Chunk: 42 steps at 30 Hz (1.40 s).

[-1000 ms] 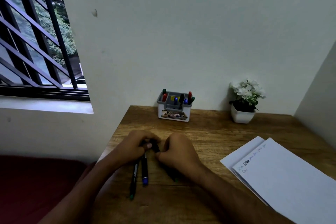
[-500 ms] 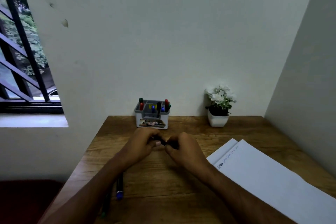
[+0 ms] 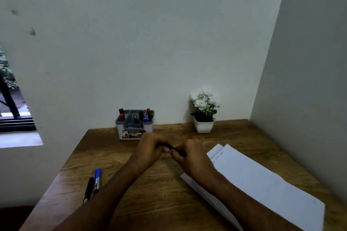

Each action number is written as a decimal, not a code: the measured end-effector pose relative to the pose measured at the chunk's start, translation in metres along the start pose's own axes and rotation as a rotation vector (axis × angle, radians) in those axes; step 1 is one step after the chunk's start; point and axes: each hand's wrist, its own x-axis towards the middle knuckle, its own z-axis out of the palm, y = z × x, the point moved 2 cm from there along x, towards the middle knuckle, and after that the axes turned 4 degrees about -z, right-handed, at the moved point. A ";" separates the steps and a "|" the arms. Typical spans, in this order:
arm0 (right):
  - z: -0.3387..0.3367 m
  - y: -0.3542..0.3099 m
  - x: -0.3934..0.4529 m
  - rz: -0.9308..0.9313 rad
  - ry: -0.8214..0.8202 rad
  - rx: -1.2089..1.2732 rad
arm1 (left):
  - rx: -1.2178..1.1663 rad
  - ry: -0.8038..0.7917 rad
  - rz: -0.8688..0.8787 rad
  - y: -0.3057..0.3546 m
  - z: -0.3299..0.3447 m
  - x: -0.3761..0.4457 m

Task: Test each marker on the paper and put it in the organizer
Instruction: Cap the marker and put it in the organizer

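Note:
Both hands meet over the middle of the wooden desk (image 3: 154, 189) and grip one dark marker (image 3: 170, 146) between them. My left hand (image 3: 149, 149) curls round its left end, my right hand (image 3: 189, 155) round its right end. The fingers hide most of the marker. Behind the hands, by the wall, stands the grey organizer (image 3: 134, 124) with several red, green, blue and black markers upright in it. White paper (image 3: 262, 185) with a few scribbles near its far corner lies to the right. A blue-capped marker (image 3: 97, 178) and a black one (image 3: 88, 189) lie at the left.
A white pot of white flowers (image 3: 204, 112) stands at the back right of the organizer. Walls close the desk at the back and right. A window (image 3: 11, 110) is at the far left.
The view has swung right and up, so the window has slid out to the left. Both hands have lifted the dark marker off the desk and moved it away from the two loose markers.

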 end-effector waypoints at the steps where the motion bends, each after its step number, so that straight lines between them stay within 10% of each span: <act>1: -0.003 0.002 -0.001 0.006 0.002 -0.004 | -0.009 -0.002 0.007 0.001 0.002 0.002; 15: -0.032 0.036 -0.008 0.234 0.037 -0.061 | 0.052 0.046 -0.110 -0.014 0.022 0.016; 36: -0.064 0.061 -0.059 0.288 0.296 0.887 | 0.043 0.071 -0.063 -0.017 0.058 0.014; 42: -0.067 0.061 -0.077 0.284 0.324 0.781 | -0.122 -0.204 0.087 0.015 0.076 0.001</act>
